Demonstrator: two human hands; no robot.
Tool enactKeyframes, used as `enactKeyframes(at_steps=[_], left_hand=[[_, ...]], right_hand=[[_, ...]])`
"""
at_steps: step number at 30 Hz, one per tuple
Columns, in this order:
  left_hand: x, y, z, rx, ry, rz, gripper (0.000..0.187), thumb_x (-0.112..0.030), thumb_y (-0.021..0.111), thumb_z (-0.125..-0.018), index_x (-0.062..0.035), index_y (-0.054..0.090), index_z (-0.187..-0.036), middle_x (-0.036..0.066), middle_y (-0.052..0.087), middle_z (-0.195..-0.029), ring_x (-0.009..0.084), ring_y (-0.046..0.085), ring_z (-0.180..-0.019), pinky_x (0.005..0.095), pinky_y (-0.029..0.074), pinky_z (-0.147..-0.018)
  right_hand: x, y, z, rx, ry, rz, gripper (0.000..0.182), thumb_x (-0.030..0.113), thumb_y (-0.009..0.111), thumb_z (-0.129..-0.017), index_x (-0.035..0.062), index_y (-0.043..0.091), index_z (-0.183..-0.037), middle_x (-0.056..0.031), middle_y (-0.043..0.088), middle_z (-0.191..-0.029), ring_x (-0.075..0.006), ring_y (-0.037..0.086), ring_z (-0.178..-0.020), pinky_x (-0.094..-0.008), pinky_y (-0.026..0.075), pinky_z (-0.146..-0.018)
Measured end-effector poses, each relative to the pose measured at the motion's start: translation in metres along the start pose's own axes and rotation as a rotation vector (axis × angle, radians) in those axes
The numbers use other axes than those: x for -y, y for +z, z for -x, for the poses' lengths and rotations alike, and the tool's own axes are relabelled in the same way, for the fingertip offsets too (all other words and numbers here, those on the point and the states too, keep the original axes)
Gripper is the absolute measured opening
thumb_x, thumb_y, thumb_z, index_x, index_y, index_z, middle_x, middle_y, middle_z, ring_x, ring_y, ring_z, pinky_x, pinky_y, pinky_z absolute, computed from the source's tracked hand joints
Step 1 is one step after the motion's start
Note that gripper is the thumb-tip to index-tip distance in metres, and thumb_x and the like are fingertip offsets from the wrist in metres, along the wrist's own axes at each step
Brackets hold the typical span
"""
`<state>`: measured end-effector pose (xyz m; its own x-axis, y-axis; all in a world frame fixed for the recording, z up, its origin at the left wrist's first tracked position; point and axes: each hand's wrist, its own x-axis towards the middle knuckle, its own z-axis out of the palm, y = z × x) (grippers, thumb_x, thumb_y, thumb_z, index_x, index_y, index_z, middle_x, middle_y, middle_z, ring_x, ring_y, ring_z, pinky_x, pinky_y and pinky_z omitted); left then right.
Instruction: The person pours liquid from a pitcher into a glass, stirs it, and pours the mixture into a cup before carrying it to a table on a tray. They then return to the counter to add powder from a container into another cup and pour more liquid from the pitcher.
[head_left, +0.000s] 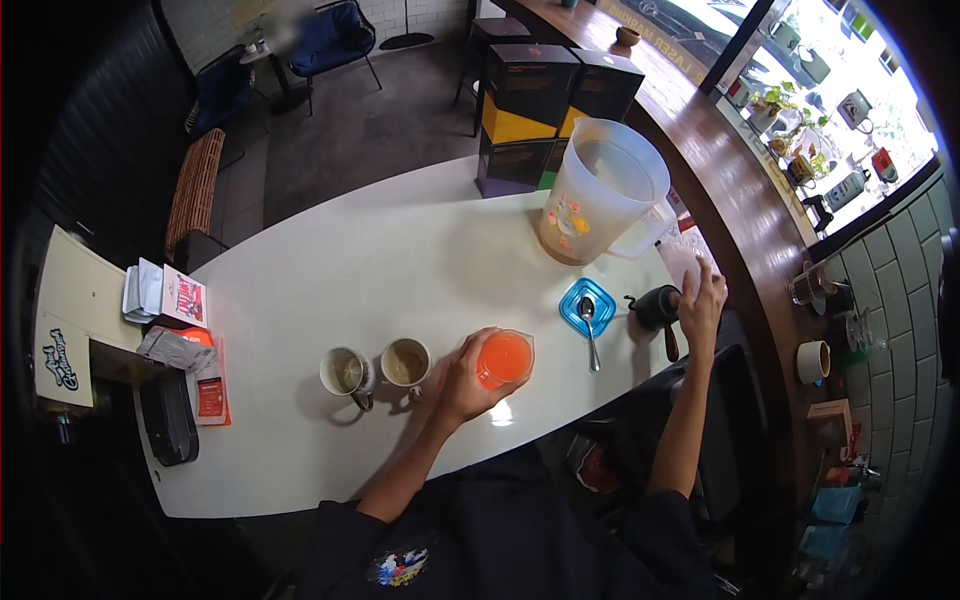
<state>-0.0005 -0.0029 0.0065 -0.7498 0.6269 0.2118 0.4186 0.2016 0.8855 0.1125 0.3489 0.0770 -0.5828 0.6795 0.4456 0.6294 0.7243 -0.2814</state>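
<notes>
My left hand (466, 379) is wrapped around a clear glass of orange-red drink (505, 358) near the table's front edge. To its left stand two mugs, a white mug (404, 363) and a patterned mug (346, 371), each with some brownish liquid inside. My right hand (704, 302) is at the right edge of the table, fingers apart and curved, its thumb side right at a small dark pot (655, 308) with a thin spout and a brown handle. Between the hands, a metal spoon (588, 318) rests on a blue square dish (574, 300).
A large translucent pitcher (600, 190) stands behind the blue dish, with black boxes (530, 95) stacked behind it. At the left end of the white table (330, 250) are a card holder (180, 295), a foil packet (178, 348) and a black tray (168, 418). A wooden counter (690, 130) runs along the window.
</notes>
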Motion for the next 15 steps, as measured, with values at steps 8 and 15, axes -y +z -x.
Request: enactKeyframes(at_steps=[8,15], left_hand=[[-0.003,-0.002,-0.003,0.026,0.051,-0.087,0.075,-0.028,0.086,-0.068,-0.0012,0.049,-0.127,0.017,0.062,-0.118,0.0301,0.063,-0.108,0.0390,0.051,-0.094],[0.001,0.003,-0.003,0.052,0.000,-0.035,0.078,-0.030,0.086,-0.066,-0.0013,0.047,-0.127,0.021,0.058,-0.121,0.0359,0.059,-0.111,0.0422,0.049,-0.097]], right_hand=[[-0.039,0.015,0.075,0.536,0.020,-0.247,0.091,0.011,0.068,-0.085,0.0247,0.010,-0.154,-0.0298,0.061,-0.116,-0.0483,0.058,-0.105,-0.0490,0.046,-0.087],[-0.039,0.034,0.076,0.304,0.085,-0.374,0.089,-0.008,0.056,-0.079,0.0255,0.018,-0.153,-0.0231,0.058,-0.125,-0.0449,0.061,-0.100,-0.0493,0.049,-0.080]])
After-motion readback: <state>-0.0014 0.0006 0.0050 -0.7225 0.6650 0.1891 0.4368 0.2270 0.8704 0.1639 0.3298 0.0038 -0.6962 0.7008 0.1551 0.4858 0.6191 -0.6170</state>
